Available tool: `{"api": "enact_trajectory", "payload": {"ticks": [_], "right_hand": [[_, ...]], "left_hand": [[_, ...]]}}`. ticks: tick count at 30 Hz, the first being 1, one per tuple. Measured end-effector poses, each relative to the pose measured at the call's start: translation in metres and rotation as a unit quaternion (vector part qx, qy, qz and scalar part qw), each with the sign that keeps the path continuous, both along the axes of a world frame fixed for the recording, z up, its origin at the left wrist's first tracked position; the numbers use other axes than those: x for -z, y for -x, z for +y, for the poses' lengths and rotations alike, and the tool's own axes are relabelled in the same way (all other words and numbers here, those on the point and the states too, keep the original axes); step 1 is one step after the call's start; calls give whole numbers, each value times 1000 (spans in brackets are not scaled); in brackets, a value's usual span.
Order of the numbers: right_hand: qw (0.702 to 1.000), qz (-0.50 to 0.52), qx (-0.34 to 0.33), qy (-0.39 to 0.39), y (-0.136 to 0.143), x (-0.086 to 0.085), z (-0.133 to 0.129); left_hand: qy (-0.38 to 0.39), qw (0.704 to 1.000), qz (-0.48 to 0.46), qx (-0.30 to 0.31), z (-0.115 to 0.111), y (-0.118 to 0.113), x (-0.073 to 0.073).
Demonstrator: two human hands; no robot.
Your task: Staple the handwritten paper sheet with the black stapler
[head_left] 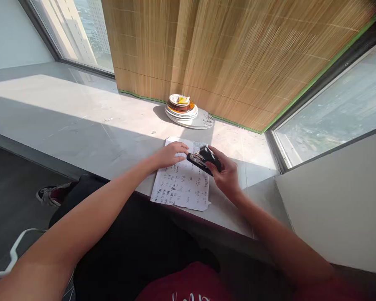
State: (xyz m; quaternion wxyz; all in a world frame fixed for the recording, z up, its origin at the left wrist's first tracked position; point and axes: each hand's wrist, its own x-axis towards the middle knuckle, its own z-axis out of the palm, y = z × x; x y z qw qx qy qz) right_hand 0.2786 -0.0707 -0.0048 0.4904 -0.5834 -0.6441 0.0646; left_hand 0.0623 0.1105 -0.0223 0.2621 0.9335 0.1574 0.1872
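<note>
A black stapler (203, 159) is in my right hand (226, 172), whose fingers and thumb wrap round its rear end. Its top arm is lifted away from the base, and some metal shows between them. The stapler is over sheets of paper (183, 188) covered in rows of handwriting, lying near the ledge's front edge. My left hand (171, 154) rests at the left part of the paper, thumb and fingers apart. Its fingertips are close to the stapler's front end; whether they touch it I cannot tell.
Beyond the paper, stacked plates (181, 119) with a small yellow packet (183, 100) on top stand on the pale ledge (81, 133). A bamboo blind (191, 50) hangs behind them. Windows (338, 108) flank the ledge, and a white wall (338, 200) rises at right.
</note>
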Motion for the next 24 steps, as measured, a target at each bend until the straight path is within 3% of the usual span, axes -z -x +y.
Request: {"api": "enact_trajectory", "payload": {"ticks": [5,9,15,21,24], "right_hand": [[998,9,-46,29,18,17,10],[994,-3,-112,20,17,10,14],[995,20,20,-95,4,0,0],[998,40,-3,-55,2,10,3],[998,42,16,-34,4,12,9]], "left_hand": [[-10,999,25,-42,10,4,-1],[32,998,22,-58,8,1,-2],[112,991,24,-68,16,11,-11],[126,989,-6,-81,17,14,-3],[145,984,-25,-97,18,14,1]]}}
